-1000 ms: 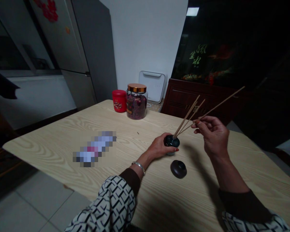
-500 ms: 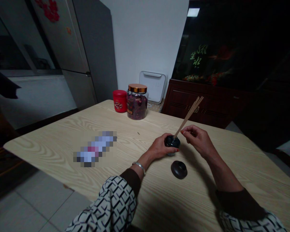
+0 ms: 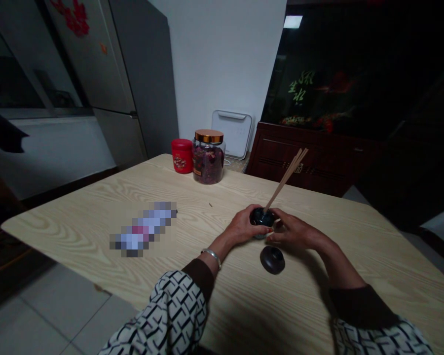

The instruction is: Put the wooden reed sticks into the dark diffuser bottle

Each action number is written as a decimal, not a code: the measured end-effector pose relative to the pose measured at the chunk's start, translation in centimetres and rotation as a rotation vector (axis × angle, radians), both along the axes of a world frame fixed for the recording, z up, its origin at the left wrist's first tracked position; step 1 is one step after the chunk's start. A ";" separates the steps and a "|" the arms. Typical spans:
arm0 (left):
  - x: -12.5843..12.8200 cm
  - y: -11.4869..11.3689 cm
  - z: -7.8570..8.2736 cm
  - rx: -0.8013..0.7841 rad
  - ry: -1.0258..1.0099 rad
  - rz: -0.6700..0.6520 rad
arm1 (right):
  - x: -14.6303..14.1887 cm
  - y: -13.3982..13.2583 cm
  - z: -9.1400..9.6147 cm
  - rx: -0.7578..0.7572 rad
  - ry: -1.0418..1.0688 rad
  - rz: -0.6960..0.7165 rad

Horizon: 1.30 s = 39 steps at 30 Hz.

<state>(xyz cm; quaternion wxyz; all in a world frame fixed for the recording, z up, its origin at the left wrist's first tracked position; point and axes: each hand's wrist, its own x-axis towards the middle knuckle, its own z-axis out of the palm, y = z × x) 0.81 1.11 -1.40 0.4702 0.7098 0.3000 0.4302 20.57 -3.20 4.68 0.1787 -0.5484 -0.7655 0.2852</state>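
My left hand (image 3: 243,228) is shut around a small, glossy dark jar (image 3: 261,216), hiding most of it. Several thin wooden reed sticks (image 3: 286,173) stand tilted in the jar's mouth, leaning to the upper right. My right hand (image 3: 294,232) holds nothing and lies low beside the jar, its fingertips at or almost at the jar's side. A round dark lid (image 3: 272,260) with a small knob rests on the table just below both hands.
The light wood-grain table (image 3: 77,231) has a pixelated object (image 3: 144,229) at left. A red tin (image 3: 181,156) and a glass jar of dried rosebuds (image 3: 208,158) stand at its far edge. A refrigerator (image 3: 111,74) and dark wooden cabinet (image 3: 299,165) stand beyond.
My right hand has let go of the sticks and dropped from above the jar to beside it. All the sticks now stand in the jar. The lid and my left hand have stayed put.
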 end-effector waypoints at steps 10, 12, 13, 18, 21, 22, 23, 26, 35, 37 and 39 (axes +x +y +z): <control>-0.4 -0.1 0.1 -0.066 -0.054 0.100 | -1.6 1.3 -3.1 0.193 0.163 -0.136; -0.3 0.2 -0.1 -0.075 -0.096 0.147 | -1.4 2.2 -3.3 0.229 0.133 -0.205; -0.3 0.3 -0.2 -0.077 -0.110 0.165 | -1.2 2.8 -3.4 0.244 0.109 -0.241; -0.1 0.7 -0.6 -0.078 -0.106 0.166 | -0.2 7.0 -4.1 0.300 0.016 -0.371; -0.1 0.7 -0.8 -0.089 -0.111 0.160 | 0.2 7.9 -4.9 0.364 0.039 -0.433; -0.1 0.7 -0.8 -0.092 -0.112 0.156 | 0.3 7.7 -5.1 0.389 0.063 -0.472; -0.2 0.7 -0.9 -0.092 -0.112 0.154 | 0.4 7.2 -5.3 0.404 0.099 -0.514; -0.6 0.3 -0.5 -0.121 -0.114 0.149 | 0.5 4.4 -4.8 0.357 0.315 -0.593; -3.4 -4.1 12.0 -0.271 -0.584 -0.337 | -1.4 -5.2 9.2 0.206 1.097 -0.191; -4.2 -5.2 15.8 -0.251 -0.713 -0.419 | -2.0 -6.5 12.5 0.249 1.121 -0.104; -5.0 -6.1 18.7 -0.241 -0.809 -0.453 | -2.4 -7.4 15.0 0.319 1.105 -0.054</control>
